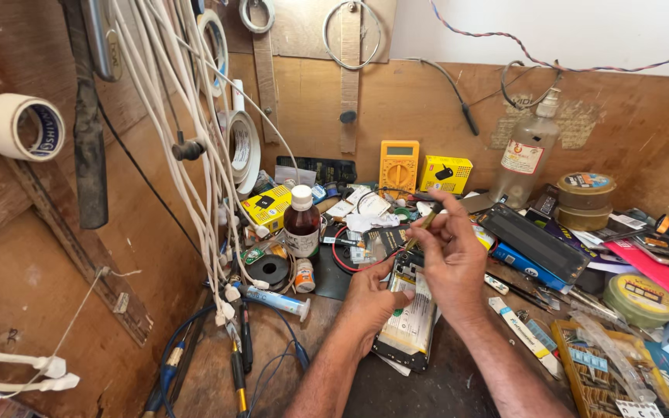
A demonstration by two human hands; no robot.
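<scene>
Both hands [377, 298] [451, 255] hide much of the opened phone [410, 325].

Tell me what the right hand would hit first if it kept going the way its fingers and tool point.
The right hand points its thin tool up and away toward the back wall. First in that line is probably the white paper clutter, then the yellow multimeter; depth is hard to judge.

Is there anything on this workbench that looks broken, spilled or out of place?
Nothing looks spilled. The phone under the left hand lies open with its back cover off, inner parts exposed. The right hand holds a thin tool above it. Around them the bench is heavily cluttered.
</scene>
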